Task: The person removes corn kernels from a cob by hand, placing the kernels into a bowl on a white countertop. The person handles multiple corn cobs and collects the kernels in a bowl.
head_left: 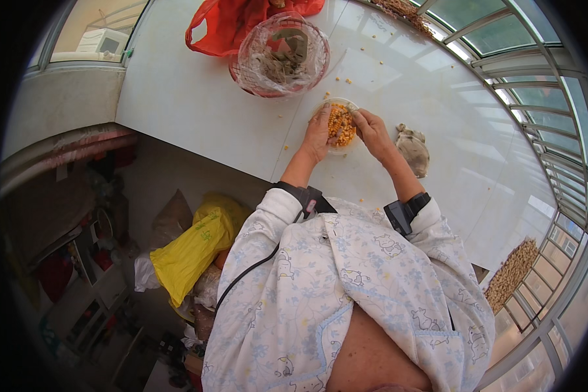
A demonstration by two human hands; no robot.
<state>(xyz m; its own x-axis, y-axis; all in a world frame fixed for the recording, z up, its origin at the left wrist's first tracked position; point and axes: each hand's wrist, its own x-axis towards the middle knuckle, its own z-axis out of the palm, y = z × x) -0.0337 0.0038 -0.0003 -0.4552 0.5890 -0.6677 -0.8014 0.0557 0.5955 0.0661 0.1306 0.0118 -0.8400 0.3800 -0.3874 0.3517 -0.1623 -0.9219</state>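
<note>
A round clear plastic bowl with yellow-orange corn kernels in it rests on or just above the white tabletop. My left hand is closed around the bowl's left side, its thumb reaching over the kernels. At the opposite rim my right hand has its thumb and fingers pinched together on the edge. Whether anything small is also between those fingertips cannot be made out. To the right of my right hand lies a crumpled grey-beige cloth glove, apart from the bowl.
Beyond the bowl stands a red basket lined with clear plastic, dry husk-like scraps inside, against a red plastic bag. Loose kernels dot the white table. Barred windows edge the right. A yellow bag sits below left.
</note>
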